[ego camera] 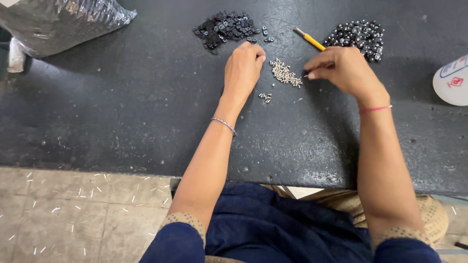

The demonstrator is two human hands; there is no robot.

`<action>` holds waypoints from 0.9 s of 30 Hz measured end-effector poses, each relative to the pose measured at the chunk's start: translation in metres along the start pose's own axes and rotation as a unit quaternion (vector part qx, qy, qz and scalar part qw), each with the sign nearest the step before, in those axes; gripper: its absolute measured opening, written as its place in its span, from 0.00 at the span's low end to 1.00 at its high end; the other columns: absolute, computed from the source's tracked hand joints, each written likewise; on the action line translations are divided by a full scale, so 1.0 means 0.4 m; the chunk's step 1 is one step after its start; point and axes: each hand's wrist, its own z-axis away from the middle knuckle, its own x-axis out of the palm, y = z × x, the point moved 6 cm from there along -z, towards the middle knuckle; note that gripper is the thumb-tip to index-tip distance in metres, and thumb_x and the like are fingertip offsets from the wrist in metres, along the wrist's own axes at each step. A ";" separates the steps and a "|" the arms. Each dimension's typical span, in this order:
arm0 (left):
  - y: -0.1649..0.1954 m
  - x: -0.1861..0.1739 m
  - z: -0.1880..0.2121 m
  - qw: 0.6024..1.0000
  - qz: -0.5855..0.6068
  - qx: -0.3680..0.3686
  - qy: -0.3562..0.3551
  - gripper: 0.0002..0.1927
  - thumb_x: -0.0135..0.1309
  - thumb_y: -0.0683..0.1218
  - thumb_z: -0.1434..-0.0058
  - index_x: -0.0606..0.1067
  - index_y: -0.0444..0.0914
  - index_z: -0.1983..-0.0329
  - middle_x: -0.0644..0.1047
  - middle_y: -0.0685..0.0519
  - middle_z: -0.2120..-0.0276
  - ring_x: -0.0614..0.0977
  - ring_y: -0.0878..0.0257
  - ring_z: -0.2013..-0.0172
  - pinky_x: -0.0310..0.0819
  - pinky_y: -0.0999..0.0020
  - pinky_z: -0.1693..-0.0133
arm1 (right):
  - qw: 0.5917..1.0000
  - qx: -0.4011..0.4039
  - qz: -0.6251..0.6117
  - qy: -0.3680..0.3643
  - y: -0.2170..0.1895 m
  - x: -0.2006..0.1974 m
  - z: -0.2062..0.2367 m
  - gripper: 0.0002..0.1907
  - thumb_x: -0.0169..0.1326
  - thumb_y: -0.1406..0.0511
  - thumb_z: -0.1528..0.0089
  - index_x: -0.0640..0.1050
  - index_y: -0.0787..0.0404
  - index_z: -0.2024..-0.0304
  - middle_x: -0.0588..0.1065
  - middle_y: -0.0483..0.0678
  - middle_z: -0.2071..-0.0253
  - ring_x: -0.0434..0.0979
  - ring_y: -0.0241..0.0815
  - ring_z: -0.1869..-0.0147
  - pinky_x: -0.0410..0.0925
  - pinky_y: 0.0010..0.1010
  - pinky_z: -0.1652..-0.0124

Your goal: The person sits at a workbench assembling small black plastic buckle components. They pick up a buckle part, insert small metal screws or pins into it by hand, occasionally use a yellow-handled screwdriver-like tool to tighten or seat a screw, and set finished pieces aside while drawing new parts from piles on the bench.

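My left hand point(243, 68) rests on the black table point(122, 107) with its fingers curled at the near edge of a pile of small black plastic parts point(225, 27); whether it holds one is hidden. My right hand point(341, 68) hovers just right of a small heap of silver screws point(285, 73), its fingertips pinched together, apparently on a tiny screw. A yellow-handled tool point(309, 39) lies behind the screws, beyond my right hand. A second pile of black parts with shiny heads point(358, 36) sits to the far right.
A clear plastic bag of dark parts point(58, 19) lies at the table's far left. A white round container point(453, 80) stands at the right edge. A few stray screws point(265, 97) lie near my left wrist. The tiled floor point(73, 214) holds scattered white bits.
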 end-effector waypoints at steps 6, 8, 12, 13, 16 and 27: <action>-0.043 0.019 -0.009 0.982 0.166 -0.081 0.035 0.03 0.56 0.41 0.35 0.78 0.37 0.62 0.82 0.51 0.67 0.84 0.59 0.69 0.78 0.64 0.68 | 0.996 -0.025 0.082 -0.017 -0.033 0.006 -0.002 0.13 0.67 0.65 0.46 0.85 0.57 0.58 0.80 0.49 0.62 0.81 0.47 0.61 0.72 0.35 0.59; -0.061 0.046 -0.014 0.953 0.272 -0.129 0.018 0.03 0.53 0.40 0.32 0.77 0.36 0.59 0.83 0.52 0.68 0.85 0.66 0.71 0.80 0.70 0.70 | 0.993 -0.026 0.111 -0.018 -0.034 0.014 -0.010 0.09 0.67 0.65 0.44 0.85 0.56 0.61 0.80 0.47 0.63 0.81 0.47 0.61 0.72 0.36 0.60; -0.067 0.103 -0.005 0.892 0.420 -0.169 -0.024 0.06 0.50 0.39 0.30 0.77 0.33 0.55 0.83 0.50 0.67 0.84 0.67 0.70 0.82 0.72 0.68 | 0.988 0.024 0.149 -0.003 -0.015 0.030 -0.008 0.04 0.63 0.67 0.42 0.85 0.55 0.64 0.80 0.46 0.65 0.81 0.46 0.62 0.71 0.38 0.63; -0.063 0.114 -0.003 0.876 0.451 -0.168 -0.032 0.07 0.51 0.38 0.30 0.78 0.32 0.54 0.83 0.48 0.67 0.84 0.65 0.70 0.82 0.71 0.67 | 0.988 0.016 0.152 0.007 -0.016 0.030 -0.007 0.04 0.62 0.69 0.41 0.84 0.56 0.64 0.80 0.46 0.64 0.81 0.46 0.61 0.71 0.38 0.62; -0.049 0.132 0.005 0.843 0.511 -0.159 -0.049 0.11 0.51 0.35 0.33 0.77 0.30 0.49 0.84 0.47 0.63 0.86 0.64 0.65 0.85 0.70 0.61 | 0.992 -0.012 0.117 0.054 -0.021 0.036 -0.009 0.05 0.60 0.72 0.40 0.82 0.60 0.61 0.80 0.48 0.62 0.81 0.46 0.59 0.72 0.36 0.60; -0.012 0.128 0.019 0.896 0.417 -0.142 -0.051 0.10 0.59 0.40 0.37 0.82 0.32 0.53 0.84 0.51 0.66 0.83 0.69 0.67 0.81 0.74 0.63 | 0.931 0.074 -0.342 0.106 0.033 0.060 -0.040 0.07 0.60 0.73 0.34 0.80 0.70 0.53 0.81 0.49 0.57 0.83 0.35 0.55 0.78 0.28 0.51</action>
